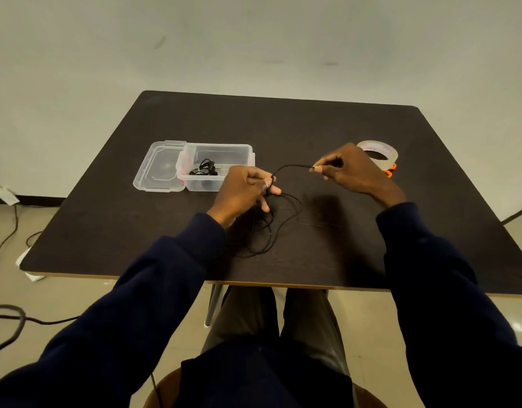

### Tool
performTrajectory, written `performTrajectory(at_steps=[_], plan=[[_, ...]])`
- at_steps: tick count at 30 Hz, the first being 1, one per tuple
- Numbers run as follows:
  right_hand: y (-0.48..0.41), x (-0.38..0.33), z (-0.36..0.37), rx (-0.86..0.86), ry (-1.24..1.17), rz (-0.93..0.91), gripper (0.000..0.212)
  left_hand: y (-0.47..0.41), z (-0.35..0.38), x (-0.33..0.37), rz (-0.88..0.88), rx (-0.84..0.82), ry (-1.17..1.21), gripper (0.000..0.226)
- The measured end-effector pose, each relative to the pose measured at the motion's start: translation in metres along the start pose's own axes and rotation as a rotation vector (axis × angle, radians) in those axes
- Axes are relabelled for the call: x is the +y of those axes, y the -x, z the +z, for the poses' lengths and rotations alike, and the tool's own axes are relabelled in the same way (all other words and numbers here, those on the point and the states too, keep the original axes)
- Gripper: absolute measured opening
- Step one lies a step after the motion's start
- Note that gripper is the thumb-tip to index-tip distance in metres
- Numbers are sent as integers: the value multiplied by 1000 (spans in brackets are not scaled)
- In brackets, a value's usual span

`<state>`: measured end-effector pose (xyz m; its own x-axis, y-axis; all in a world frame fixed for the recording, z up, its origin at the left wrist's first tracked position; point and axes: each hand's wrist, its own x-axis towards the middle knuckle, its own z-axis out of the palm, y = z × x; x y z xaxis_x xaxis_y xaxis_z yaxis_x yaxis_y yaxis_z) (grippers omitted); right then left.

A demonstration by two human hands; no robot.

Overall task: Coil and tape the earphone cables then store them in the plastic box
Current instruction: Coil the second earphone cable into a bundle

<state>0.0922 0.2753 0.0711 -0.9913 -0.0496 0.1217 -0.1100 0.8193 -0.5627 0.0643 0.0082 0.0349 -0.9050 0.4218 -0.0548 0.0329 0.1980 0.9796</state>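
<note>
A black earphone cable [286, 213] lies in loose loops on the dark table [327, 128]. My left hand [245, 189] grips the cable where several strands gather at its fingers. A short stretch runs up and right to my right hand [351, 169], which pinches the cable's end between thumb and fingertip. The clear plastic box [217, 148] stands open just left of my left hand, with a coiled black earphone [204, 167] inside. A roll of clear tape [380, 153] lies behind my right hand, partly hidden by it.
The box's clear lid [159, 169] lies flat against the box's left side. An orange piece [390, 170] shows beside the tape roll. Cords trail over the floor at the left. My legs are under the table's near edge [254, 282].
</note>
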Motion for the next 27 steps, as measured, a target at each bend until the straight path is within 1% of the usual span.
performTrajectory(at_steps=[2,4,7,9,12,15,17,21,22,25,27], plan=[[-6,0,10,18,48,-5,17,2,5,0,72,91,-189,9],[-10,3,22,5,88,15,19,5,9,-3,107,169,-269,13],[-13,8,40,13,136,78,22,14,12,-11,160,277,-298,27],[-11,8,50,98,155,73,23,24,10,-17,218,310,-256,24],[-7,4,58,164,172,22,30,37,1,-26,265,271,-145,17],[-3,-2,63,166,136,-27,36,47,-13,-33,202,219,-26,17],[-1,-10,65,143,100,-47,40,53,-22,-36,195,223,8,16],[3,-29,67,83,62,-88,65,61,-39,-36,245,271,110,16],[4,-35,66,98,62,-108,66,63,-43,-36,253,274,122,17],[9,-54,65,201,51,-212,59,69,-53,-37,273,250,121,18],[15,-69,66,218,-2,-273,53,76,-65,-41,290,198,47,16]])
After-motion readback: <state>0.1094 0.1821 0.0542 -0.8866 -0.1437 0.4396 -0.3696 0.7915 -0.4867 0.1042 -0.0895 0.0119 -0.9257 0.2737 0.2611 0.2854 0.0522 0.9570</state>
